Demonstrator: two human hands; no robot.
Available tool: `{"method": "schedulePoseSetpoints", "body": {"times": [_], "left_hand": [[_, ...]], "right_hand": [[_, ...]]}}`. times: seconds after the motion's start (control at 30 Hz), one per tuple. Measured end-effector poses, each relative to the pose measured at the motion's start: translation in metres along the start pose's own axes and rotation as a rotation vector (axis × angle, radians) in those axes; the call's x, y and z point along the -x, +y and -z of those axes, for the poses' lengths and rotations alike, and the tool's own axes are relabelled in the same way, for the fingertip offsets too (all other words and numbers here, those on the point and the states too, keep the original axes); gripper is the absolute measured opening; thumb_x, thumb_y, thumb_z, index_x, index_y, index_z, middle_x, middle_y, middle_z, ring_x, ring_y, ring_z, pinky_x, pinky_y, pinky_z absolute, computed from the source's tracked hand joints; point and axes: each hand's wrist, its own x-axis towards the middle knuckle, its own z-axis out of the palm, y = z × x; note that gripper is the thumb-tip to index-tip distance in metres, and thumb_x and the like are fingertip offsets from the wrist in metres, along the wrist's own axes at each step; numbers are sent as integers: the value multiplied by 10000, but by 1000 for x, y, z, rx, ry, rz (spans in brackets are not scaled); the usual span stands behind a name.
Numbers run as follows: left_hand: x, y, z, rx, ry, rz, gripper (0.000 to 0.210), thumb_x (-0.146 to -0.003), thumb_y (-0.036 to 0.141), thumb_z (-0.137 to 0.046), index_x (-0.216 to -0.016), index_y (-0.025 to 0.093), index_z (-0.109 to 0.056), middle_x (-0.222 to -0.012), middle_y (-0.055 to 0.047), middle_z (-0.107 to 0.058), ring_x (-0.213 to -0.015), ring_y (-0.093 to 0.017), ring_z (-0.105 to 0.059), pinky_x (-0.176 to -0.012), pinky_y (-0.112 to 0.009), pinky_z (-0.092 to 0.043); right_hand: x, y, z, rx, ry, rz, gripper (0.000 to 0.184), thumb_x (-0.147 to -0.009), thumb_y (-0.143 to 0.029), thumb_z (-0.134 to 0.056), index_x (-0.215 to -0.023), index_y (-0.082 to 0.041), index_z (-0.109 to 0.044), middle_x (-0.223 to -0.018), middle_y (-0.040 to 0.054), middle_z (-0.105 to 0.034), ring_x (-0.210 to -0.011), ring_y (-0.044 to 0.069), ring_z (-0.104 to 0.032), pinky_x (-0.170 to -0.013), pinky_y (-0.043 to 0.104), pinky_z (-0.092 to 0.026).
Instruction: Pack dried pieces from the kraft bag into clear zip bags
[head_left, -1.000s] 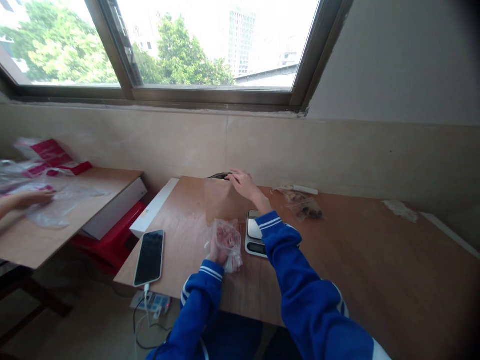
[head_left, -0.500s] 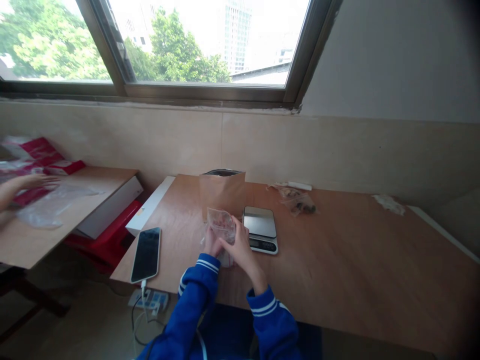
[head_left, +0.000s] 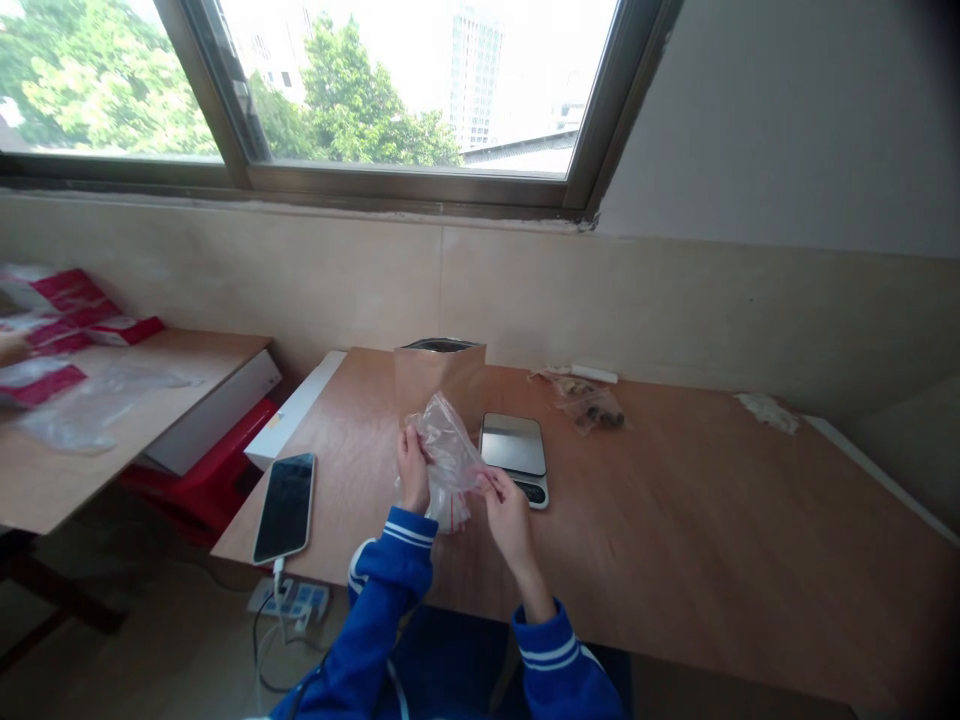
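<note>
While the left hand (head_left: 414, 475) pinches one edge of a clear, thin plastic bag (head_left: 450, 445) and the right hand (head_left: 510, 512) nips its lower right corner, it's spread between them over the brown wooden table (head_left: 690, 540), near the upright brown paper pouch (head_left: 442, 372) and the flat silver-and-white digital scale (head_left: 514, 445). Progress so far: bag in hand, pouch mouth open! Left undone, by the look of it: the bag's not yet released. Anything inside? Can't tell. One corner points up and away, the long axis slanting down toward the right hand.
</note>
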Motion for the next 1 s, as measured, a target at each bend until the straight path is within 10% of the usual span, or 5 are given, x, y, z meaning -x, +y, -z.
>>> {"method": "schedulePoseSetpoints", "body": {"times": [0.13, 0.4, 0.67, 1.0], "left_hand": [[2, 19, 4, -222, 15, -193, 357, -831, 476, -634, -664, 187, -507, -508, 80, -400, -410, -68, -357, -411, -208, -266], [24, 36, 19, -408, -252, 165, 461, -826, 542, -598, -1099, 171, -583, -934, -62, -657, -716, -162, -643, -489, -200, -453], [40, 18, 34, -776, -419, -85, 517, -897, 575, -432, -1266, 212, -432, -655, 55, -495, -446, -89, -431, -402, -185, -332], [37, 32, 44, -812, -614, -12, 505, -864, 535, -524, -1187, 152, -590, -545, 62, -480, -439, -77, -411, -446, -187, -316]], "right_hand": [[7, 2, -7, -145, -62, -103, 400, -761, -610, -612, -866, -224, -627, -919, 111, -733, -808, 297, -722, -784, 458, -575], [5, 15, -9, -202, 65, -147, 456, -716, -612, -652, -897, -194, -619, -980, 119, -716, -765, 280, -701, -667, 396, -558], [-12, 7, -17, -17, 170, -6, 491, -795, -556, -609, -1125, -195, -561, -1081, 109, -679, -927, 237, -647, -758, 328, -510], [-58, -7, -24, 139, 400, 105, 580, -879, -694, -347, -883, -173, -603, -524, -18, -541, -458, 161, -503, -492, 279, -396]]}}
